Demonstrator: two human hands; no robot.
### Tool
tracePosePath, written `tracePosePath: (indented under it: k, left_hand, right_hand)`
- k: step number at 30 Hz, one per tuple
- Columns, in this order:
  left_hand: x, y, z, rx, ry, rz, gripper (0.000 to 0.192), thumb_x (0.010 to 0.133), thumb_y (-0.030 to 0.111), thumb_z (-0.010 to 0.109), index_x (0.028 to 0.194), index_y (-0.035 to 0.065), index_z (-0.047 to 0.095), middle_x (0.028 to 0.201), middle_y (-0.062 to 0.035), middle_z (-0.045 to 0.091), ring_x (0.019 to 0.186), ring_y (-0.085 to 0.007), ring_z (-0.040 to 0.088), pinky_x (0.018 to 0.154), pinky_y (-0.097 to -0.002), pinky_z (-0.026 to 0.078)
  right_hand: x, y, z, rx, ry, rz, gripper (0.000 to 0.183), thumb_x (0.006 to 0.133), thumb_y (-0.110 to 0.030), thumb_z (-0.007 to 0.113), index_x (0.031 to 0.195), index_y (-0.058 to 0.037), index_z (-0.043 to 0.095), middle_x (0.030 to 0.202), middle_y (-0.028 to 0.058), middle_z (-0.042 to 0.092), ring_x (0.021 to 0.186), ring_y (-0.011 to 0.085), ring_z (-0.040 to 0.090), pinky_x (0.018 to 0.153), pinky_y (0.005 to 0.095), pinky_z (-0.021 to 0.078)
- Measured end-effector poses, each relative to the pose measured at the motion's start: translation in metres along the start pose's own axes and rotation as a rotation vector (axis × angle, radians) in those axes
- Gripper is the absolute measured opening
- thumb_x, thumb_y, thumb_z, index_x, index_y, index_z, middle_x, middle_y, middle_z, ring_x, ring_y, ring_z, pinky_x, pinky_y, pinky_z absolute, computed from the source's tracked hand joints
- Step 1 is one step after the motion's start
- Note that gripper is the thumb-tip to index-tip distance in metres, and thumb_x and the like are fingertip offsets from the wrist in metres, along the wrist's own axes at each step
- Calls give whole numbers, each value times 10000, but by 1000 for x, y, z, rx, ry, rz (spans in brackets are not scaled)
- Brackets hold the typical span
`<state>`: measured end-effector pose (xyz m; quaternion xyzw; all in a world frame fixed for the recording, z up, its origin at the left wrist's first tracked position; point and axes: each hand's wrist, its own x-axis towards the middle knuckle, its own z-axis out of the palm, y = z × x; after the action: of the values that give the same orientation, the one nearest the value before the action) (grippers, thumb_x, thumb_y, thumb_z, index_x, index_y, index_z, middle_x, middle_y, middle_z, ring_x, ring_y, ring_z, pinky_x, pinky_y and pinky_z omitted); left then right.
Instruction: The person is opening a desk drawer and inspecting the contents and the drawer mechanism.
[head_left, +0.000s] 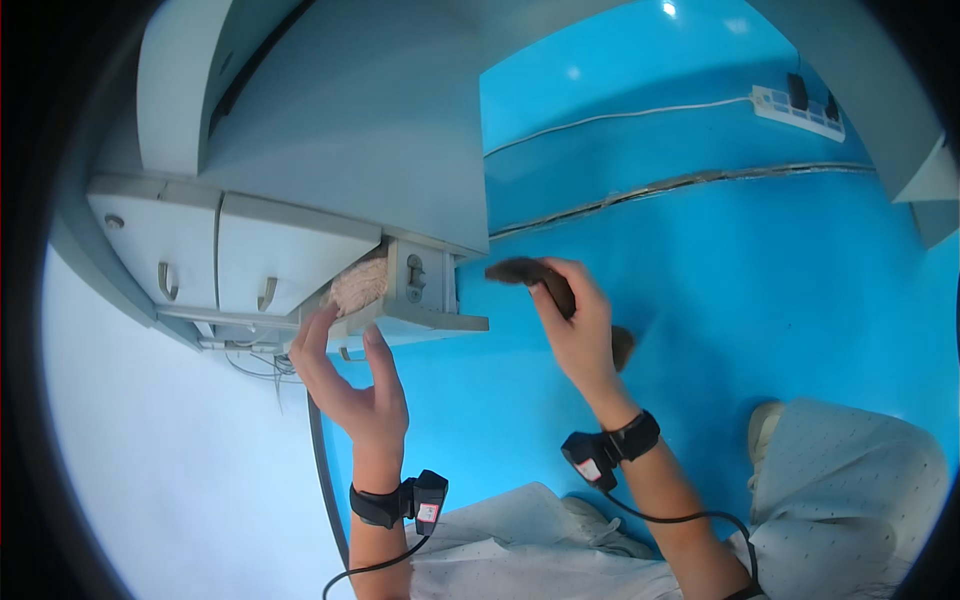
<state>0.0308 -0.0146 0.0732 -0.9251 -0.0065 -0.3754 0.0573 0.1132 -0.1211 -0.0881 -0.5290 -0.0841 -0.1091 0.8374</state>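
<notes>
At the front rim of a partly pulled-out drawer (435, 319), my left hand (352, 390) has its thumb and fingers apart. Its fingertips are by a pale pink, fluffy textile (362, 285) inside the drawer; whether they touch it is hard to tell. My right hand (581, 322) grips a dark brown, soft-looking item (517, 270) in the air, right of the drawer. One end sticks out past the thumb and the other shows below the palm; the hand covers its middle, and its exact kind is unclear.
The drawer belongs to a pale cabinet (337, 142) with handled fronts (289, 262). A white power strip (799, 112) with plugs and a cable lies on the blue floor (750, 285). A cracked seam (675, 180) crosses that floor. Black wired devices (600, 454) are strapped to both wrists.
</notes>
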Motion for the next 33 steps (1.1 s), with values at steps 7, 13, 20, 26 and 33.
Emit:
tracePosePath:
  k: [7,13,20,26,33]
  left_hand:
    - [0,-21,-3,-229,-316,-319,306,946,275,475,992,-17,557,935,-103,531,820,-257,515,762,-325,420]
    - [-22,-20,-19,-124,-168,-204,249,871,111,405,705,-37,518,712,-109,508,665,-214,478,600,-290,363]
    - [-43,-19,-33,-22,-124,-41,370,868,148,378,515,39,368,472,-31,346,438,-109,309,458,-263,227]
    - [-55,-13,-54,-23,-212,23,363,845,159,368,500,48,383,474,-34,376,422,-103,329,444,-251,228]
    - [-75,-9,-90,-34,-343,-106,354,820,161,419,482,54,431,460,-57,456,449,-173,403,468,-296,293]
  right_hand:
    - [15,6,-16,-275,-172,45,205,863,-151,655,768,20,594,701,88,499,579,220,461,512,341,336]
    - [-1,14,-9,-172,-210,141,178,874,-162,637,939,-5,586,740,113,577,589,240,532,543,348,413]
    - [-5,14,4,-130,-319,62,153,866,-118,632,989,-37,591,775,104,594,617,248,586,562,349,457]
    - [-9,19,-4,-185,-342,80,108,872,-136,603,934,-49,594,897,109,582,635,297,609,552,374,487]
    - [-6,25,-8,-171,-286,60,71,871,-94,601,935,-66,588,863,99,582,629,291,610,542,371,482]
